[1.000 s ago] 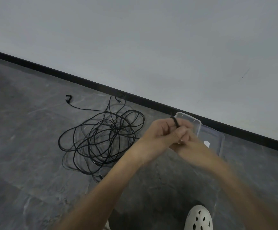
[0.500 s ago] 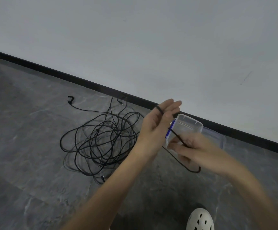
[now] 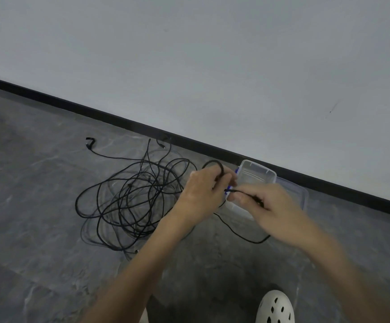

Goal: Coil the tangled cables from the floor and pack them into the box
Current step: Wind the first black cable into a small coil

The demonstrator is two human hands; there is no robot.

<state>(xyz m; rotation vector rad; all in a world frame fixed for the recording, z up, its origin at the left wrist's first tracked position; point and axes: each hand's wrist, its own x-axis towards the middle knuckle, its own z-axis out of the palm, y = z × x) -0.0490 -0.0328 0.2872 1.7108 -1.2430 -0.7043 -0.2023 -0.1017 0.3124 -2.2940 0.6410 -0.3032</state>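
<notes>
A tangle of thin black cables (image 3: 133,201) lies on the grey floor left of centre. A clear plastic box (image 3: 257,176) with blue clips stands by the wall, partly hidden by my hands. My left hand (image 3: 203,194) grips a small loop of one black cable (image 3: 215,163), which arches over its fingers. My right hand (image 3: 268,210) pinches the same cable close to the left hand, just in front of the box. A slack length (image 3: 243,236) hangs below both hands and runs back toward the tangle.
A black skirting board (image 3: 119,120) runs along the foot of the white wall behind the cables and box. A white perforated clog (image 3: 275,308) shows at the bottom right. Loose cable ends (image 3: 89,143) lie near the wall.
My left hand has curled its fingers down around the cable loop. My right hand has come up closer to it, and the hanging slack swings lower to the right.
</notes>
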